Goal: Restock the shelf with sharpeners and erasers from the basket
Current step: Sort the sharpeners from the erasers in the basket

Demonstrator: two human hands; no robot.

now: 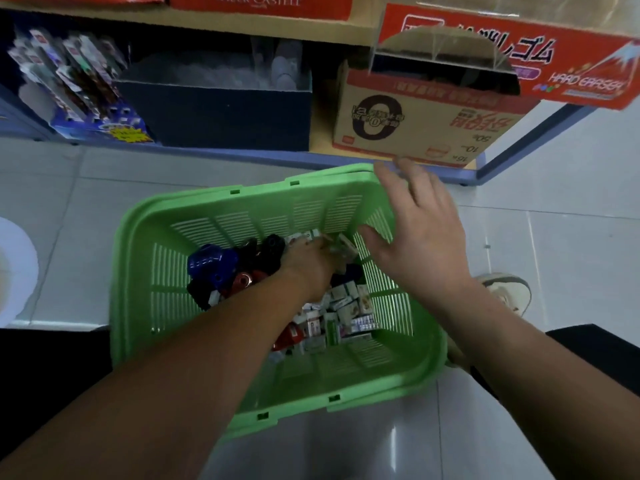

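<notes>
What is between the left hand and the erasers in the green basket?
Nothing visible. The left hand is down inside the basket, its fingers among the erasers at the far side. The right hand is open above the far right corner, not across its path.

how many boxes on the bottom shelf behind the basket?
3. A blue display box of packaged items at the left, a dark open box in the middle, a brown cardboard carton at the right. More may sit past the frame's left edge.
</notes>
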